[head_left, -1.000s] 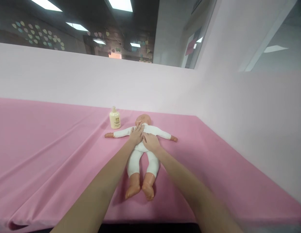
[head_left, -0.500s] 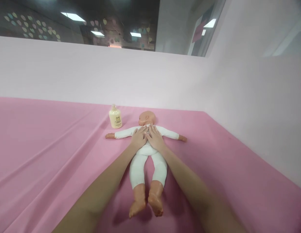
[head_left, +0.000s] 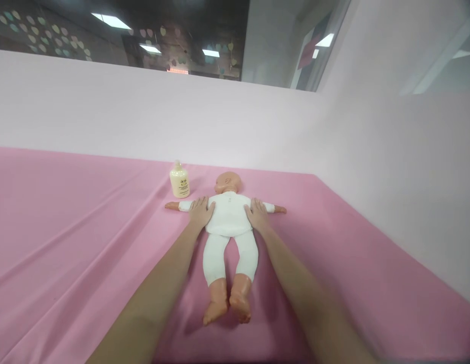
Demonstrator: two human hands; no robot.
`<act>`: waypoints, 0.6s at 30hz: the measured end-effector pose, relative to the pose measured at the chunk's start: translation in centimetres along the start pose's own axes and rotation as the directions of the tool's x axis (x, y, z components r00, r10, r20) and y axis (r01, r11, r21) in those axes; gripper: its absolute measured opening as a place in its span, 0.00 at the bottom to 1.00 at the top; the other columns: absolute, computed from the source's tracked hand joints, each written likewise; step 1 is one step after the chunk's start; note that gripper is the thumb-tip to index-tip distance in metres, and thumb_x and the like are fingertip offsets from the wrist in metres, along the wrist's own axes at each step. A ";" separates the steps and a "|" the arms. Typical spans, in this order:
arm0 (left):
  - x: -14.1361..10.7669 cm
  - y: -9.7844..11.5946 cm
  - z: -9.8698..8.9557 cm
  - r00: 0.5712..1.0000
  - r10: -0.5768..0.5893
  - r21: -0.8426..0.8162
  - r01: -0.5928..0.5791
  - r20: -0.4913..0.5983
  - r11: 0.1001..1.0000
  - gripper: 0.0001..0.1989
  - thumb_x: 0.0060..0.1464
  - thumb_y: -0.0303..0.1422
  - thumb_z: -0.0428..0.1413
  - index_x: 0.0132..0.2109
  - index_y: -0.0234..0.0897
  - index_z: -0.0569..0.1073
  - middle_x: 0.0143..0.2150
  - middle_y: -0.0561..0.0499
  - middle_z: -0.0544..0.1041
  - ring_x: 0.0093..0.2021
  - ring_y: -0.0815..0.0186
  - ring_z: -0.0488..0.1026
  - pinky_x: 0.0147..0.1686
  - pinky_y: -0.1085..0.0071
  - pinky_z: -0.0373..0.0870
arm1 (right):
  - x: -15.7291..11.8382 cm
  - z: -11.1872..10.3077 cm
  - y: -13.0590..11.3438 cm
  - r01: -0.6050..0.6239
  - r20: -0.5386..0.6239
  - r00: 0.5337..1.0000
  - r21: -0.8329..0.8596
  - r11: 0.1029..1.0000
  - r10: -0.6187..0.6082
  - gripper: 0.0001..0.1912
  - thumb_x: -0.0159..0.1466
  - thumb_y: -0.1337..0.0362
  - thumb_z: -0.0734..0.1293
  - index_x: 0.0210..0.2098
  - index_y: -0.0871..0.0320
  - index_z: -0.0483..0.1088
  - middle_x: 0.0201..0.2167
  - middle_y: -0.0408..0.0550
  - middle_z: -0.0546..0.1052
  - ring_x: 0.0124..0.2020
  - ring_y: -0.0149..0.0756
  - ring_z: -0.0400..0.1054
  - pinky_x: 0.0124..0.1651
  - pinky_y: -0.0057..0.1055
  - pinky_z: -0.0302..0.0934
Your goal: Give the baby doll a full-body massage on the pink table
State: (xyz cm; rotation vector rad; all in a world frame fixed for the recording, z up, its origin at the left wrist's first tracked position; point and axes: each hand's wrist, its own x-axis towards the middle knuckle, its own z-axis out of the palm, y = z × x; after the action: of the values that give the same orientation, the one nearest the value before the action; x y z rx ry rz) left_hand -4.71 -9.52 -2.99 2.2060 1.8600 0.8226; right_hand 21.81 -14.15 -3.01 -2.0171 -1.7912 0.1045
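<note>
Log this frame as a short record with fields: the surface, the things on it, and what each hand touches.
Surface: pink cloth over the table, with folds
Doll: baby doll in white clothes, on its back, arms spread, feet toward the camera
Bottle: cream bottle upright beside the doll's head
Left hand: left hand flat, open, on the doll's sleeve by the shoulder
Right hand: right hand flat, open, on the other sleeve
Backdrop: pale wall behind the table

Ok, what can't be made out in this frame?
Head view only:
- Print on the bottle: too small to read.
- Doll upper arms: covered by the left hand and right hand.
- Its face: turned away.
- Both elbows: cut off by the bottom edge; right forearm blurred.
- Table under the cloth: hidden.
</note>
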 end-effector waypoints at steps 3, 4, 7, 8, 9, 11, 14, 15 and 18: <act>-0.1 -0.9 0.2 0.998 -0.046 0.052 0.048 -0.045 0.997 0.32 0.66 0.48 0.38 0.67 0.34 0.63 0.69 0.42 0.63 0.71 0.52 0.54 0.70 0.53 0.44 | -0.8 -0.2 1.2 0.017 -0.123 0.992 -0.065 0.998 -0.025 0.37 0.71 0.48 0.47 0.71 0.67 0.49 0.72 0.57 0.52 0.73 0.46 0.41 0.72 0.42 0.32; -0.2 -1.2 0.2 0.996 -0.054 0.069 0.059 -0.069 0.996 0.32 0.66 0.47 0.38 0.67 0.33 0.63 0.69 0.41 0.62 0.71 0.51 0.53 0.70 0.53 0.43 | -1.0 -0.3 1.4 0.015 -0.152 0.988 -0.079 0.997 -0.027 0.37 0.71 0.49 0.48 0.70 0.68 0.50 0.71 0.59 0.53 0.72 0.47 0.42 0.72 0.43 0.32; -0.3 -1.7 0.1 0.990 -0.065 0.086 0.076 -0.122 0.993 0.30 0.66 0.45 0.38 0.67 0.32 0.63 0.69 0.40 0.63 0.72 0.51 0.51 0.71 0.52 0.42 | -0.9 -1.0 1.4 0.006 -0.189 0.982 -0.066 0.998 -0.018 0.34 0.71 0.51 0.49 0.67 0.69 0.56 0.67 0.63 0.61 0.70 0.50 0.48 0.71 0.47 0.35; -0.2 -1.7 0.0 0.991 -0.063 0.073 0.073 -0.122 0.995 0.30 0.66 0.44 0.38 0.67 0.33 0.63 0.68 0.41 0.64 0.72 0.51 0.51 0.70 0.51 0.42 | -0.8 -1.3 1.4 0.017 -0.183 0.983 -0.036 0.999 -0.024 0.32 0.71 0.53 0.48 0.65 0.68 0.60 0.65 0.63 0.64 0.68 0.50 0.51 0.70 0.47 0.37; -0.2 -1.7 -0.3 0.992 -0.058 0.050 0.063 -0.109 0.997 0.28 0.66 0.43 0.38 0.66 0.34 0.64 0.68 0.41 0.65 0.71 0.51 0.52 0.70 0.49 0.42 | -0.6 -1.8 1.3 0.033 -0.177 0.984 0.006 0.999 -0.031 0.31 0.72 0.54 0.46 0.64 0.66 0.62 0.63 0.62 0.67 0.67 0.49 0.54 0.70 0.47 0.40; 0.2 -1.3 -1.2 0.998 -0.031 -0.027 0.030 -0.062 0.999 0.26 0.67 0.42 0.37 0.64 0.38 0.67 0.68 0.44 0.66 0.71 0.52 0.54 0.70 0.47 0.43 | -0.4 -2.9 1.0 0.063 -0.183 0.982 0.116 0.991 -0.042 0.32 0.72 0.57 0.42 0.63 0.63 0.63 0.62 0.59 0.68 0.66 0.45 0.56 0.69 0.44 0.44; 0.9 0.5 -3.2 0.997 0.038 -0.188 -0.050 -0.067 0.981 0.26 0.68 0.39 0.35 0.63 0.38 0.68 0.69 0.46 0.63 0.70 0.57 0.55 0.70 0.51 0.48 | -0.7 -4.6 -0.5 0.093 -0.233 0.972 0.231 0.969 -0.038 0.34 0.72 0.57 0.39 0.69 0.64 0.55 0.69 0.56 0.59 0.70 0.38 0.51 0.69 0.37 0.46; 0.9 1.4 -3.8 0.993 0.068 -0.235 -0.089 -0.095 0.968 0.27 0.68 0.39 0.34 0.64 0.37 0.68 0.70 0.45 0.62 0.71 0.58 0.54 0.70 0.53 0.49 | -1.0 -4.9 -1.3 0.109 -0.246 0.968 0.237 0.965 -0.049 0.34 0.73 0.56 0.39 0.71 0.64 0.51 0.70 0.55 0.56 0.71 0.37 0.48 0.69 0.35 0.46; -0.1 5.2 -4.4 0.972 0.193 -0.294 -0.226 -0.136 0.929 0.28 0.68 0.40 0.35 0.67 0.37 0.64 0.71 0.45 0.59 0.73 0.57 0.50 0.70 0.52 0.49 | -2.6 -4.7 -4.9 0.249 -0.215 0.954 0.179 0.952 -0.209 0.33 0.73 0.54 0.42 0.72 0.61 0.46 0.72 0.53 0.53 0.72 0.37 0.44 0.71 0.36 0.42</act>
State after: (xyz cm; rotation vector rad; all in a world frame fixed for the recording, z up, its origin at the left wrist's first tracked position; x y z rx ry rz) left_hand -2.35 -11.78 3.00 2.2189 1.4286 1.1984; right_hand 18.46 -17.60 2.45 -1.6068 -1.7967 0.0186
